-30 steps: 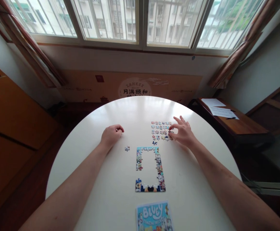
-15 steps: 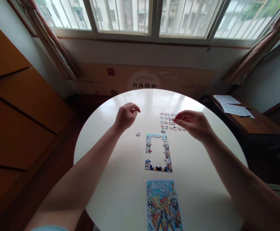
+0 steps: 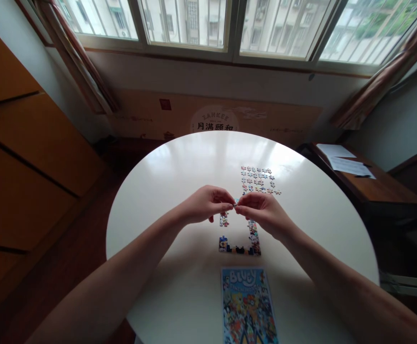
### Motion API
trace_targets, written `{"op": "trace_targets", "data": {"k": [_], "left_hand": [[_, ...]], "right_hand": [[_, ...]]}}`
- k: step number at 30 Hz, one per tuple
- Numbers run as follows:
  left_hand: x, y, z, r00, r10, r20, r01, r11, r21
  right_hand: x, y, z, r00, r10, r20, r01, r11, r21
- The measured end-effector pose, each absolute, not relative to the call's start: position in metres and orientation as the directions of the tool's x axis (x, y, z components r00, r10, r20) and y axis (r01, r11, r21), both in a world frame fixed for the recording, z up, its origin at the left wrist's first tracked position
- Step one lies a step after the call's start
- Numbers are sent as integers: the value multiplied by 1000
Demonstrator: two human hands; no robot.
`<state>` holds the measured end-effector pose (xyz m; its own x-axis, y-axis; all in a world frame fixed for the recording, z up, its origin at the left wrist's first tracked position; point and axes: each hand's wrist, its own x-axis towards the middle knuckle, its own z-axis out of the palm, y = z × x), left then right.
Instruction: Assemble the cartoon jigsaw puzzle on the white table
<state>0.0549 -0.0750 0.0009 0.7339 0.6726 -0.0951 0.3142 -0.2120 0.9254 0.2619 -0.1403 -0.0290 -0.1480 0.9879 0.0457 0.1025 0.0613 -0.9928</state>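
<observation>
Over the upper part of a partly joined puzzle border (image 3: 255,240), my two hands meet fingertip to fingertip. My left hand (image 3: 210,205) pinches one side of a small puzzle piece (image 3: 235,205), and my right hand (image 3: 260,210) pinches the other. Fingers cover most of that piece. The border lies flat, with a gap in its left side and bare table inside; its top edge is largely hidden by my hands. Just beyond my right hand, loose puzzle pieces (image 3: 257,182) lie in rows.
A Bluey picture sheet (image 3: 248,301) lies near the front of the round white table (image 3: 151,167). To the right, a wooden side table (image 3: 384,188) bears papers (image 3: 350,166). An orange cabinet (image 3: 32,167) stands at left, and windows (image 3: 273,28) are behind.
My right hand has come from the loose rows toward me and leftward. My left hand has moved right and nearer, and both now grip one piece. The single piece left of the border no longer shows.
</observation>
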Motion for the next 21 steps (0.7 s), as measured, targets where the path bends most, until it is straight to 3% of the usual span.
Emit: {"op": "trace_targets", "data": {"k": [5, 10, 16, 21], "left_hand": [[56, -76, -3, 702, 692, -168, 302, -75, 950], [53, -72, -2, 675, 703, -223, 339, -28, 940], [52, -75, -2, 704, 659, -265, 391, -49, 919], [53, -77, 0, 734, 603, -313, 429, -54, 902]], "right_hand": [[263, -142, -37, -137, 974, 180, 279, 212, -937], [271, -143, -45, -208, 849, 486, 476, 521, -708], [270, -146, -39, -286, 730, 621, 459, 673, -580], [271, -148, -38, -357, 702, 616, 466, 705, -534]]}}
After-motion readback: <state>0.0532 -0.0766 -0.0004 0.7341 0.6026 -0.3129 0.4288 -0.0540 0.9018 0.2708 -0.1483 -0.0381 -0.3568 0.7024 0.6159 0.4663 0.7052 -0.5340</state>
